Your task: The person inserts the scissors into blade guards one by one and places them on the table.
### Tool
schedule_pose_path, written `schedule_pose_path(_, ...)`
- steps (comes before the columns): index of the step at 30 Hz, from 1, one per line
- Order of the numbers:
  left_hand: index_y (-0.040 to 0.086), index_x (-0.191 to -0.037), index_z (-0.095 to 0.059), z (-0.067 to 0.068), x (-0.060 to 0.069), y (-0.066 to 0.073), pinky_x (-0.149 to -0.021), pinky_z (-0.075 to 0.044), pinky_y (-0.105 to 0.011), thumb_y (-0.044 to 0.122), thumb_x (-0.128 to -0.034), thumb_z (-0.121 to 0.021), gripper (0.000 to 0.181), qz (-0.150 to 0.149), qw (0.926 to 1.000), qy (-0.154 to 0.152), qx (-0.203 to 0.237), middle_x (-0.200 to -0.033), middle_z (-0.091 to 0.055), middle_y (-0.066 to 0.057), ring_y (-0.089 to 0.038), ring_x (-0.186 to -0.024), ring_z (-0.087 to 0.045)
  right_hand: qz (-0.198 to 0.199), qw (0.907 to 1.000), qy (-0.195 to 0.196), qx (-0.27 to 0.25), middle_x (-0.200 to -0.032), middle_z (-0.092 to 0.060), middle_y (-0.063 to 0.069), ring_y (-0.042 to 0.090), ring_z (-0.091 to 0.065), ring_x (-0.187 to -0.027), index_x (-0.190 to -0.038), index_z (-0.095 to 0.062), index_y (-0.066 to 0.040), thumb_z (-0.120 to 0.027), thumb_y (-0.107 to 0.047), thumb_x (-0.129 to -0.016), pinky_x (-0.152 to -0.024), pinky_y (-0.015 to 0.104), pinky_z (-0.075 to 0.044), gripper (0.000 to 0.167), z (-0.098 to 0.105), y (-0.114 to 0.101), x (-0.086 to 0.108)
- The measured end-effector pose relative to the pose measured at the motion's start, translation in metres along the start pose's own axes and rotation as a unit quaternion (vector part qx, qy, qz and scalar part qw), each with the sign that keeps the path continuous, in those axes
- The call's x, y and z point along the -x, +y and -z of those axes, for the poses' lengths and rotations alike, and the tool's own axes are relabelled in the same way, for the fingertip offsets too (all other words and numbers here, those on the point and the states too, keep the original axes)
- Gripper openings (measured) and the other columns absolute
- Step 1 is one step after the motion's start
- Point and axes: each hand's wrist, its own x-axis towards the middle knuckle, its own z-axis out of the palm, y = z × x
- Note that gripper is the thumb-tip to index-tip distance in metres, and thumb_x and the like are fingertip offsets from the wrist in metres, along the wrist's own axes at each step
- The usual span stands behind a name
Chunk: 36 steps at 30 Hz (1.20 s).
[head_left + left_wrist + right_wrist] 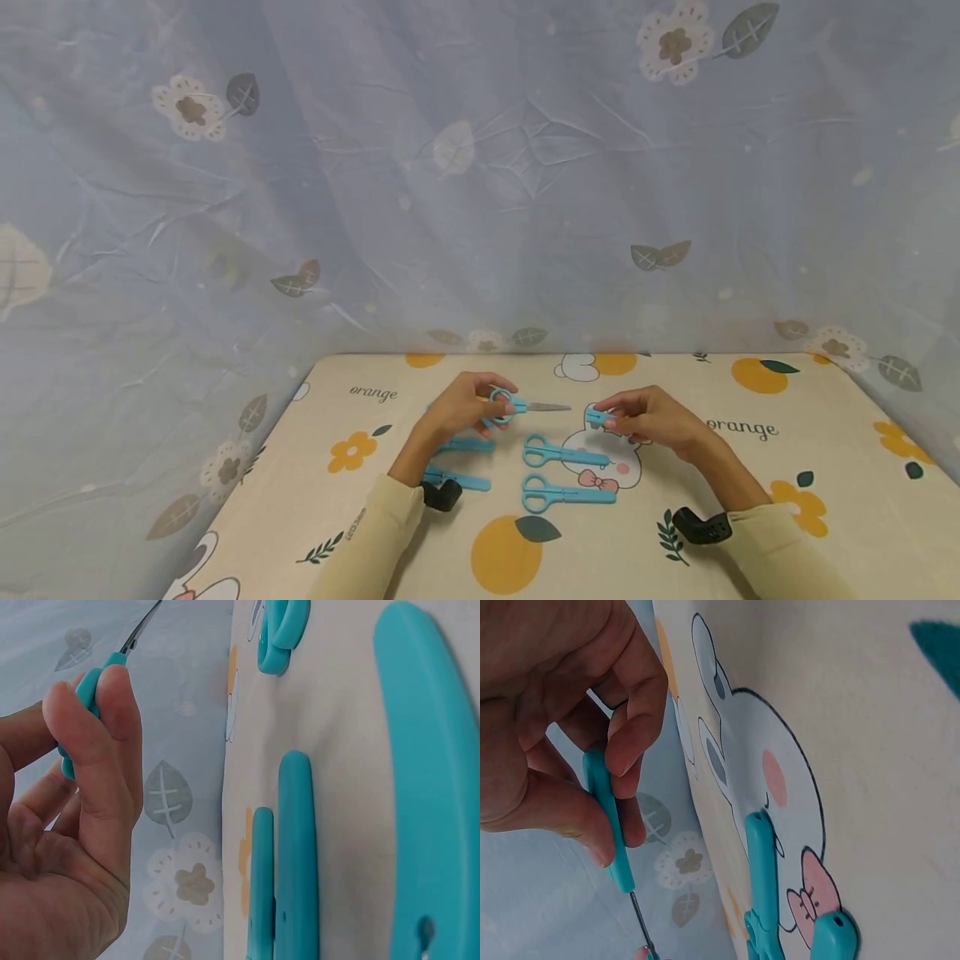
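My left hand pinches a pair of small scissors by the light-blue handles, its bare metal blades pointing right. In the left wrist view, thumb and finger press on the handle of those scissors. To the right, my right hand holds a light-blue blade cover between thumb and fingers. The head view shows a small gap between blade tip and cover. In the right wrist view the blade lines up with the end of the cover; whether it enters cannot be told there.
Two covered scissors, an upper and a lower pair, lie below the hands. Further left are two more covered pairs, partly hidden by the left arm. A patterned cloth covers the table; a grey-blue curtain hangs behind.
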Motion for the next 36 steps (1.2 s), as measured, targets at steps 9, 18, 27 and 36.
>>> schedule_pose_path(9,0.013,-0.13,-0.074,-0.002,0.002,0.005,-0.056,-0.063,-0.03,0.017,-0.0993,-0.079,0.032,-0.004,0.9999,-0.009,-0.012,-0.103,-0.076,-0.008,-0.03,-0.085,-0.081,0.019,0.9998,-0.01,-0.005,-0.092,-0.065,0.007,0.016,-0.053,-0.078,-0.135,-0.073,0.001,-0.079,-0.019,-0.099,-0.064,0.027,-0.051,0.041,-0.005,-0.002,0.0)
schedule_pose_path(18,0.012,-0.13,-0.074,-0.005,0.002,0.008,-0.058,-0.064,-0.034,0.017,-0.0991,-0.08,0.032,-0.001,0.9998,-0.014,-0.01,-0.103,-0.076,-0.008,-0.034,-0.087,-0.081,0.019,0.9998,-0.01,-0.006,-0.095,-0.069,0.008,0.016,-0.054,-0.08,-0.131,-0.074,0.0,-0.08,-0.02,-0.099,-0.065,0.028,-0.05,0.039,-0.009,-0.003,-0.001)
schedule_pose_path(27,0.013,-0.129,-0.075,-0.006,0.003,0.008,-0.058,-0.065,-0.035,0.017,-0.0987,-0.08,0.031,-0.002,0.9999,-0.01,-0.012,-0.102,-0.076,-0.008,-0.032,-0.085,-0.081,0.018,0.9998,-0.008,-0.002,-0.093,-0.066,0.007,0.017,-0.054,-0.079,-0.131,-0.074,0.0,-0.08,-0.02,-0.098,-0.064,0.029,-0.049,0.038,-0.011,-0.005,-0.001)
schedule_pose_path(36,0.015,-0.129,-0.075,-0.009,0.002,0.008,-0.062,-0.067,-0.044,0.015,-0.0998,-0.079,0.029,-0.006,0.9996,-0.02,-0.021,-0.101,-0.077,-0.006,-0.029,-0.084,-0.081,0.036,0.9991,-0.022,0.003,-0.092,-0.066,0.007,0.015,-0.054,-0.076,-0.131,-0.074,0.002,-0.078,-0.018,-0.099,-0.062,0.027,-0.048,0.038,-0.014,-0.007,-0.002)
